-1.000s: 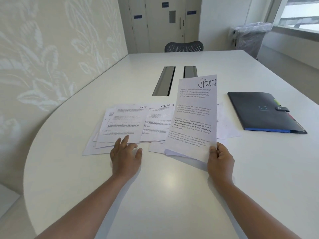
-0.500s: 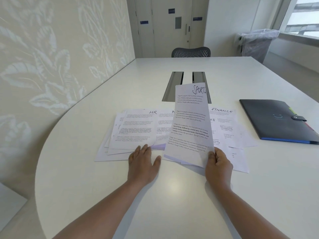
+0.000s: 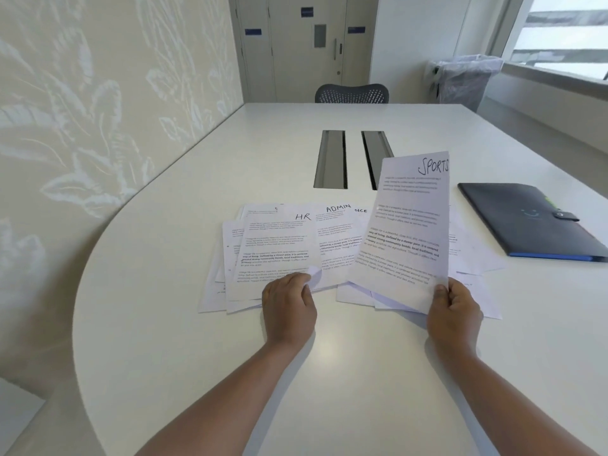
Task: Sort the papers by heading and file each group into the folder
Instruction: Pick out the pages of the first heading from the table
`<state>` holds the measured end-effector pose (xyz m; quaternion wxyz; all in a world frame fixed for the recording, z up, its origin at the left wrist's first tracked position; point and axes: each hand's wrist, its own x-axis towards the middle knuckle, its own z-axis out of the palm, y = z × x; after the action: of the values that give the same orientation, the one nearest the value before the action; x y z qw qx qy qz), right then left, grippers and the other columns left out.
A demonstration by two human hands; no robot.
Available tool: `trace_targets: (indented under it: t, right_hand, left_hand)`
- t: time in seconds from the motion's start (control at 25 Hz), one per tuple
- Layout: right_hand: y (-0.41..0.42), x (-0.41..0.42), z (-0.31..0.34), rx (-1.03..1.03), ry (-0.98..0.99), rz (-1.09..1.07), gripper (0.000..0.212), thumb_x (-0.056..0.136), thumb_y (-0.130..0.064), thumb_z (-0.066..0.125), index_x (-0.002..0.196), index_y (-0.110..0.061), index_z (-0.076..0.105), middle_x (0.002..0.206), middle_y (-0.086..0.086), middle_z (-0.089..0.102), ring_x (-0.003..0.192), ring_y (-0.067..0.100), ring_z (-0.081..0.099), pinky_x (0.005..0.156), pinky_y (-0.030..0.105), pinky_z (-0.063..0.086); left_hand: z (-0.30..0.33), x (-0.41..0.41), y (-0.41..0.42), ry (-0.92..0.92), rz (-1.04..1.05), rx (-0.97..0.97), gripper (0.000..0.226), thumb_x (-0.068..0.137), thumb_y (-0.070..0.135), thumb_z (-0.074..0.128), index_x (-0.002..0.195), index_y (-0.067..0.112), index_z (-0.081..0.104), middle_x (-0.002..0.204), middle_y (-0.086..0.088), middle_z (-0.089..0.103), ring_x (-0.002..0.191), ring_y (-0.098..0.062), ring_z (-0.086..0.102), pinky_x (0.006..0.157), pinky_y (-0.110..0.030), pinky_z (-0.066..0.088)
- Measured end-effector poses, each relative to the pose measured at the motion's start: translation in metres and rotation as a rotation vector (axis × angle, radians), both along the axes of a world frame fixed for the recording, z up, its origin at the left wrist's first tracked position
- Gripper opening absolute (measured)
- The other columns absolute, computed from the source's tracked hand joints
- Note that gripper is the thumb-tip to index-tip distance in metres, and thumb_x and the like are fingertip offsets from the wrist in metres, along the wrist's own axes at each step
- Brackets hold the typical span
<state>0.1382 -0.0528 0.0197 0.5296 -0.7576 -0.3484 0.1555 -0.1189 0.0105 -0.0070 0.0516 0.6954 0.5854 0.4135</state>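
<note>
Standing tilted at centre right, the SPORTS sheet (image 3: 408, 232) is pinched by the right hand (image 3: 455, 315); the HR sheet (image 3: 276, 255) corner is held in the left hand (image 3: 289, 307) grip on the bench (image 3: 329, 373).

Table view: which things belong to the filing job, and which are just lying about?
Job: SPORTS sheet gripped by right hand; HR sheet, corner lifted by left hand; ADMIN sheet; folder.
Lying about: chair; bin.
</note>
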Motion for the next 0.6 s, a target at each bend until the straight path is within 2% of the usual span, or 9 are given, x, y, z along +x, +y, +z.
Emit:
trace_targets:
  t: [0.16,0.24,0.32,0.4,0.52,0.6]
  right_hand:
    - [-0.009,-0.007,-0.002,0.015,0.022,-0.048,0.025,0.104,-0.014,0.048,0.081,-0.013,0.056,0.076,0.001,0.062,0.072,0.025,0.051,0.067,0.037,0.041]
    - [-0.013,-0.010,-0.002,0.030,0.066,-0.066,0.024,0.105,-0.014,0.048,0.085,-0.014,0.061,0.078,0.002,0.063,0.070,0.022,0.052,0.064,0.034,0.042]
    - [-0.014,-0.011,-0.001,0.024,0.082,-0.061,0.024,0.105,-0.015,0.048,0.086,-0.014,0.062,0.077,0.003,0.062,0.069,0.022,0.050,0.062,0.032,0.041]
    - [-0.016,-0.013,0.002,0.023,0.082,-0.064,0.023,0.105,-0.015,0.048,0.087,-0.011,0.062,0.077,0.005,0.062,0.068,0.023,0.049,0.062,0.033,0.040]
    - [-0.022,-0.018,0.003,0.046,0.116,-0.137,0.024,0.106,-0.015,0.046,0.089,-0.013,0.063,0.076,0.001,0.062,0.067,0.020,0.050,0.060,0.030,0.042]
    - [-0.026,-0.020,0.006,0.071,0.140,-0.203,0.023,0.107,-0.016,0.045,0.093,-0.013,0.063,0.080,-0.001,0.062,0.070,0.020,0.053,0.063,0.031,0.045]
  left_hand:
    - [0.005,-0.015,0.009,0.003,-0.105,0.039,0.021,0.081,-0.002,0.070,0.086,0.018,0.071,0.083,0.005,0.073,0.075,-0.026,0.065,0.074,-0.034,0.050]
    - [0.006,-0.015,0.008,-0.048,-0.121,0.034,0.020,0.085,0.000,0.068,0.093,0.018,0.067,0.084,0.006,0.070,0.076,-0.025,0.063,0.073,-0.036,0.050]
    - [0.007,-0.014,0.006,-0.065,-0.130,0.031,0.026,0.088,0.001,0.067,0.109,0.016,0.066,0.092,0.005,0.070,0.082,-0.025,0.063,0.077,-0.037,0.050]
    - [0.006,-0.012,0.003,0.038,-0.243,0.121,0.029,0.087,0.001,0.066,0.112,0.015,0.070,0.097,0.002,0.070,0.084,-0.026,0.063,0.076,-0.035,0.051]
    - [0.002,-0.007,-0.008,0.269,-0.481,0.309,0.027,0.081,0.005,0.062,0.101,0.017,0.076,0.096,0.001,0.072,0.082,-0.023,0.067,0.068,-0.029,0.054]
    - [0.003,-0.003,-0.017,0.354,-0.565,0.342,0.031,0.080,0.012,0.054,0.100,0.018,0.076,0.095,0.004,0.076,0.080,-0.019,0.071,0.065,-0.026,0.055]
